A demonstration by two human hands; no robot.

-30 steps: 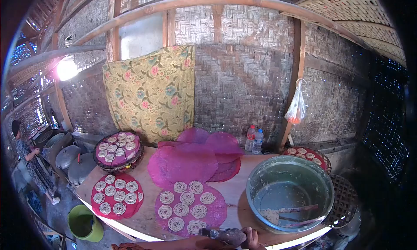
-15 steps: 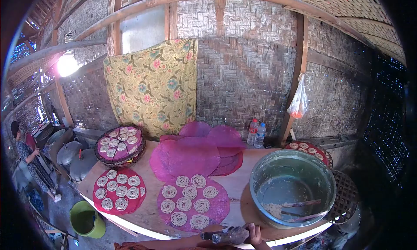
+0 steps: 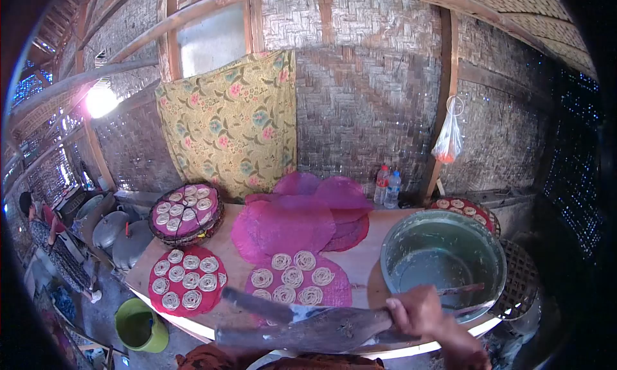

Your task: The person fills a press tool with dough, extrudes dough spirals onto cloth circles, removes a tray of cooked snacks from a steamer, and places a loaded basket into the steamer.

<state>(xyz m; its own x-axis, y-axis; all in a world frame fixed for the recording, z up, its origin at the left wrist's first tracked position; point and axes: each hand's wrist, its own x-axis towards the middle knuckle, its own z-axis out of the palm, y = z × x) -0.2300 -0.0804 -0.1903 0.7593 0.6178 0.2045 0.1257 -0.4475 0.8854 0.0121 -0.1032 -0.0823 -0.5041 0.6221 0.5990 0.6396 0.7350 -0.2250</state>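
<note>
My right hand [image 3: 418, 312] is wrapped around the joined right end of a dark two-armed wooden press [image 3: 321, 328]. The press lies across my front, its two arms spread apart toward the left. My left hand does not show. Behind the press, partly covered by it, is a pink round mat [image 3: 340, 294] bearing several coiled dough strands [image 3: 292, 277]. To its left a red round mat [image 3: 211, 297] carries more coils. On the right stands a large green basin [image 3: 402, 254] with a stick [image 3: 466, 289] inside; dough there is now hidden behind my hand.
Overlapping pink mats [image 3: 289, 225] lie at the table's back. A round woven tray [image 3: 218, 223] with coils is back left; two bottles [image 3: 387, 190] stand by the wall. A green bucket [image 3: 160, 338] is on the floor, and another person [image 3: 61, 254] stands far left.
The press has risen into fuller view and its arms now stretch leftward over the front of the pink mat. My right hand has moved up and right, in front of the basin.
</note>
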